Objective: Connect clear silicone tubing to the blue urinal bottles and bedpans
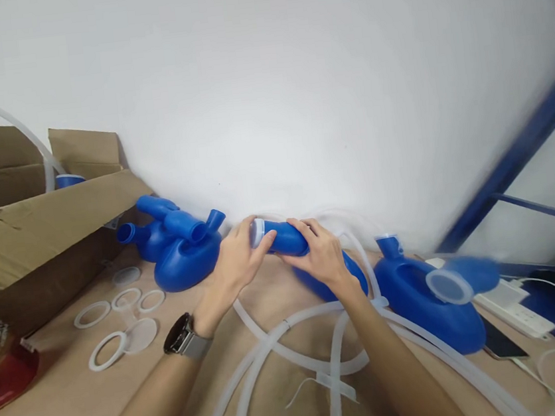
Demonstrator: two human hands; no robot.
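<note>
A blue plastic urinal bottle [311, 287] lies tilted between my hands, its wide neck [283, 237] pointing left. My left hand [242, 252] is closed round the white cap [257, 232] at the mouth of this neck, thumb and fingers on opposite sides. My right hand [320, 250] grips the neck further back, and the wrist hides part of the bottle's body. To the right stands another blue urinal bottle [432, 307] with a whitish cap [449, 286] on its wide neck. Several uncapped blue bottles [188, 265] sit together at the left.
Clear tubing [268, 346] loops across the table [184, 405]. White rings [108, 351] and clear discs [140, 335] lie at the left, near a cardboard box [53, 220]. A phone [503, 339] and a white power strip [514, 311] lie at the right. The wall [270, 102] rises behind.
</note>
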